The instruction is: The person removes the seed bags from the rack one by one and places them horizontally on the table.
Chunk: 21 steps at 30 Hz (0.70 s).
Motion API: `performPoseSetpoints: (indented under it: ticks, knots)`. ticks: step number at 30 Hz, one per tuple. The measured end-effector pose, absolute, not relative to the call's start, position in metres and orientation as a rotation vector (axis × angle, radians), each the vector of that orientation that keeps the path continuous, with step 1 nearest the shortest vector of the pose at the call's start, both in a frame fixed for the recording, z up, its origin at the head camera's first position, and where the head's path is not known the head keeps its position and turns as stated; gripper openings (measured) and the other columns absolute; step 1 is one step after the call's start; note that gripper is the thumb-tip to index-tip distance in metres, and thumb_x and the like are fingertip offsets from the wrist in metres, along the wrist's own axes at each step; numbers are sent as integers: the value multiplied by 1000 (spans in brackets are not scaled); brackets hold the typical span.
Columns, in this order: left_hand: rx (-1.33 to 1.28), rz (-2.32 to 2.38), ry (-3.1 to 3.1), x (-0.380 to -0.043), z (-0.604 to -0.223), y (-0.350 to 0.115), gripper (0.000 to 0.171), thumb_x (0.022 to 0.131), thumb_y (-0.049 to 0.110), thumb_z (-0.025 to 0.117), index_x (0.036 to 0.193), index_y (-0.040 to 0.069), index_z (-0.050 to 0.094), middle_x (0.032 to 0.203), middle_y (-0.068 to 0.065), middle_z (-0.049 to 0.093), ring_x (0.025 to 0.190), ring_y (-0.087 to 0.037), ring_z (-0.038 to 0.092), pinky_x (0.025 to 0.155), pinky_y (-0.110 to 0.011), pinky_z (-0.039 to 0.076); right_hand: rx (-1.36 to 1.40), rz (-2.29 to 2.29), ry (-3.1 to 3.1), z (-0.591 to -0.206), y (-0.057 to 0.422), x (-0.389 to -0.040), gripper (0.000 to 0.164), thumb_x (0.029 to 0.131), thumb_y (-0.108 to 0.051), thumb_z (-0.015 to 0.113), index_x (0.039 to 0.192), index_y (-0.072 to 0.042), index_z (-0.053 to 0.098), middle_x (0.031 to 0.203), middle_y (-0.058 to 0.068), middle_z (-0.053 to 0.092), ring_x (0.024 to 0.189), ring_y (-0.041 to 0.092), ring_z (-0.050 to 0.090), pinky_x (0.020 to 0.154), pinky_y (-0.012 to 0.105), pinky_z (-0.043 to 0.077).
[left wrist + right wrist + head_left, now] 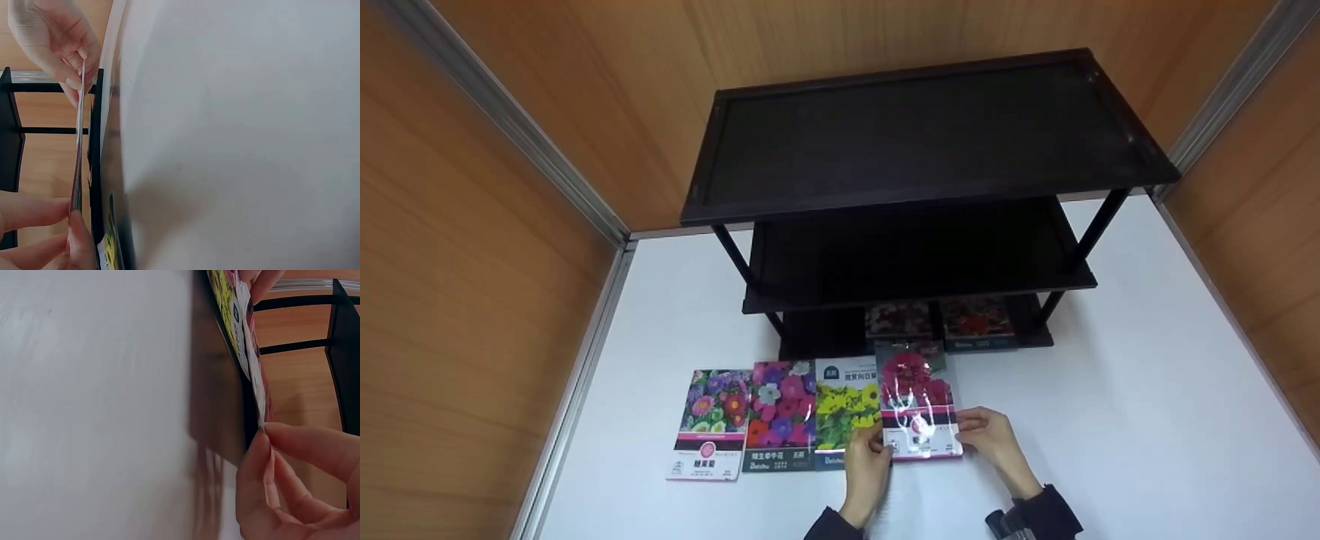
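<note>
Between my two hands is a glossy seed packet (915, 390) with red-pink flowers above a pink, black and white lower part. My left hand (867, 469) pinches its lower left edge and my right hand (994, 439) its right edge. Seen edge-on in the left wrist view, the packet (80, 140) is held off the surface. To its left stand a yellow-flowered packet (840, 412), partly covered by my left hand, a mixed pink-and-purple flower packet (781, 409) and a daisy packet (712, 424).
A black three-tier rack (922, 142) stands behind the packets. On its bottom tier are a packet with pale and red flowers (898, 319), partly hidden, and a red-flowered packet (979, 322). White tabletop (1147, 390) extends to wood-patterned walls (472, 247) on both sides.
</note>
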<state>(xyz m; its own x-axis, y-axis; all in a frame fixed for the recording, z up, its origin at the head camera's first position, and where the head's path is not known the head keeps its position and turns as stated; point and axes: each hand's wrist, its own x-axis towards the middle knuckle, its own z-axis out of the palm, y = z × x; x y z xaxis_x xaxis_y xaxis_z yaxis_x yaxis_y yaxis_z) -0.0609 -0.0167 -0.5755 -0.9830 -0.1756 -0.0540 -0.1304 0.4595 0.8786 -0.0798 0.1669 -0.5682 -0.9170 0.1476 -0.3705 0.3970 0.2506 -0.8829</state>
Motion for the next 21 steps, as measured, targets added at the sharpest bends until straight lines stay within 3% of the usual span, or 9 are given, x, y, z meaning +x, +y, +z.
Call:
performPoseSetpoints:
  ticks: [9, 21]
  knots:
    - [259, -1584, -2665, -57, -577, -17, 34, 62, -16, 57, 95, -13, 61, 77, -6, 55, 62, -9, 48, 53, -19, 41, 509, -1662, 2306, -570, 169, -77, 31, 64, 13, 63, 95, 13, 58, 74, 10, 60, 65, 18, 58, 60, 31, 50]
    - [230, -1569, -2672, -56, -580, -17, 36, 61, -17, 56, 97, -14, 61, 75, -6, 55, 60, -8, 46, 52, -18, 40, 422, -1676, 2313, -570, 173, -75, 31, 64, 12, 63, 95, 16, 55, 73, 11, 61, 67, 18, 57, 59, 26, 50]
